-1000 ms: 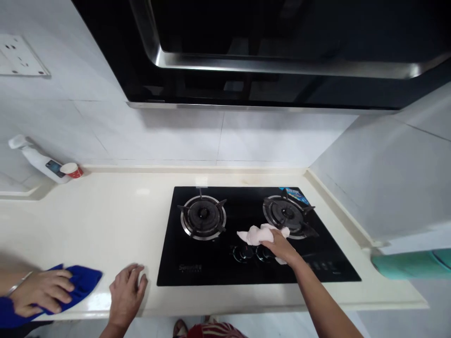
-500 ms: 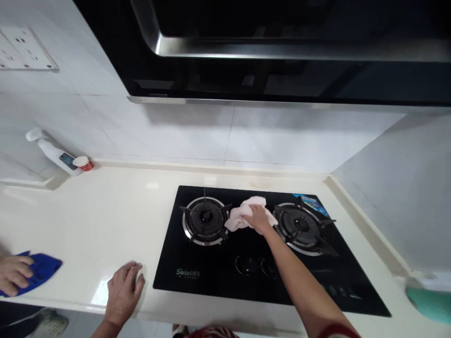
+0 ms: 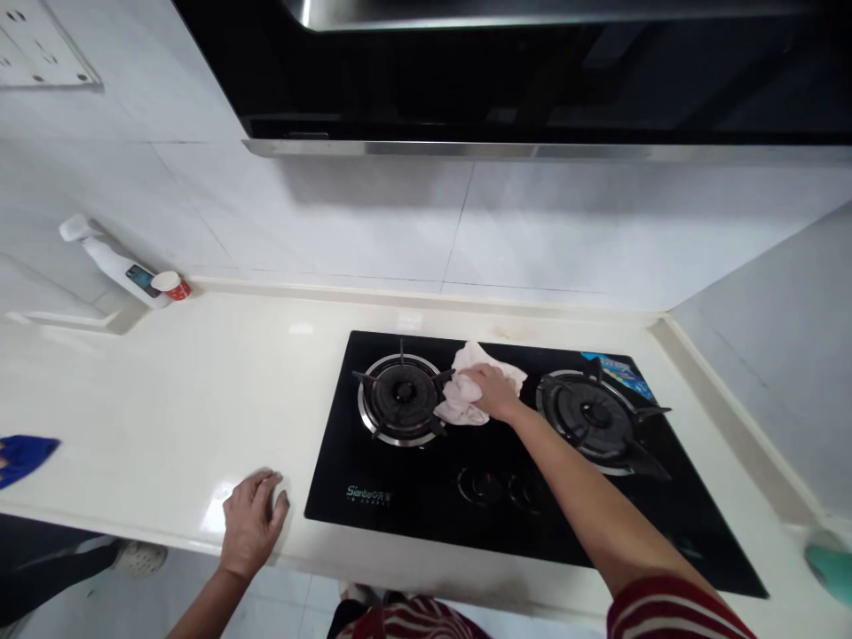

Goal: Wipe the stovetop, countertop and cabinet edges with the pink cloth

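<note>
1. Pink cloth (image 3: 459, 404): lying on the black glass of the cooktop (image 3: 413, 484), between the left burner (image 3: 403, 392) and the right burner (image 3: 595, 414), way closer to the left one. Can't tell whether actually touching that burner.
2. Right hand (image 3: 491, 390): palm down on the cloth, fingers closed round a bunch of it. Probably gripped like that to keep the fabric from slipping while pressed to the glass.
3. Cloth vs. fingers: folds spilling past the fingertips to the left and far side, plus a flap sticking out right. Fingertips partly buried, so hard to say how deep.
4. Left hand (image 3: 254, 516): resting on the counter (image 3: 219, 382), just left of the cooktop, close to the near edge. Fingers loosely curled, gripping nothing. Looks like a handy prop for balance.
5. Spray bottle (image 3: 120, 264) and paper cup (image 3: 171, 285): parked together far left by the wall (image 3: 346, 213), likely tucked out of the way.
</note>
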A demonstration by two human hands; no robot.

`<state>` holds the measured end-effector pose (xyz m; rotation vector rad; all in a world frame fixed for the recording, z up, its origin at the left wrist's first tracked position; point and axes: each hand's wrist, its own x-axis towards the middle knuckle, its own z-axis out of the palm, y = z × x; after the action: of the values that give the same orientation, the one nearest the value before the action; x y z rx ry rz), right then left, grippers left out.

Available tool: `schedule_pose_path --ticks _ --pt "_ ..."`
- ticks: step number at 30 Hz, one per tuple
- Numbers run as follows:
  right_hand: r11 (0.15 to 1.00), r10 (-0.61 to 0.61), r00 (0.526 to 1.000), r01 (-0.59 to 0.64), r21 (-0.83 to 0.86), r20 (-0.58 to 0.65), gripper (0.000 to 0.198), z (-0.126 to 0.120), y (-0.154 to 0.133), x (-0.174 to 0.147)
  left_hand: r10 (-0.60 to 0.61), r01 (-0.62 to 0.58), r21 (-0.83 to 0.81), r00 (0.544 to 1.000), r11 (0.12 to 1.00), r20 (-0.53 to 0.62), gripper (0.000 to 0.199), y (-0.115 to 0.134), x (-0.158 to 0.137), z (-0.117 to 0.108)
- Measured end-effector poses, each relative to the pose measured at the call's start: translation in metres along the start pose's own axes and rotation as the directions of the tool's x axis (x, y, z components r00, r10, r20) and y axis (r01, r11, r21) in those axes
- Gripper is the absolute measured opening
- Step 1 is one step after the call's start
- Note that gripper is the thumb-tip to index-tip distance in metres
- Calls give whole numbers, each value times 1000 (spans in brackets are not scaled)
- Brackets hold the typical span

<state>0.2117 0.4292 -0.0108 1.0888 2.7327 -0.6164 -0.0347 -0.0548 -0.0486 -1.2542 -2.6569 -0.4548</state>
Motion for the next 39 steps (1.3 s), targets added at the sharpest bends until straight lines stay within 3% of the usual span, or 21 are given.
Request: schedule_pose_path --ticks 6,12,18,23,26,28,31,34,36,39 --pt "999 9 997 -11 30 72 65 32 -37 -76 -29 29 -5 999 1000 18 26 1 2 0" --pt "993 -8 997 -1 120 73 54 33 -52 -103 5 -5 3 1000 1000 -27 29 -1 2 2" --pt "995 38 998 -44 91 57 54 24 -33 -88 34 -34 -6 999 999 -27 28 -4 3 2" --pt "963 268 957 -270 -5 -113 58 -10 12 -43 23 -23 -12 999 1000 -26 27 -3 4 1" --pt "942 327 933 -334 -23 -149 59 -22 21 -24 30 -31 -21 999 999 -35 26 -2 4 1" --pt "960 270 955 -276 -38 -126 59 -19 13 -27 39 -40 -24 998 999 -42 27 -1 4 1" --pt "997 62 998 -64 -46 -30 64 3 -11 -54 38 -39 -25 998 999 -43 27 0 4 0" --pt "991 -129 989 131 -23 71 76 25 -29 -88 24 -24 -22 999 999 -38 26 1 3 0" --pt "985 -170 980 172 -9 100 78 27 -28 -94 23 -24 -17 999 1000 -36 27 0 3 0" --pt "996 -80 995 81 -23 58 69 10 -13 -69 37 -37 -11 998 999 -45 27 1 3 1"
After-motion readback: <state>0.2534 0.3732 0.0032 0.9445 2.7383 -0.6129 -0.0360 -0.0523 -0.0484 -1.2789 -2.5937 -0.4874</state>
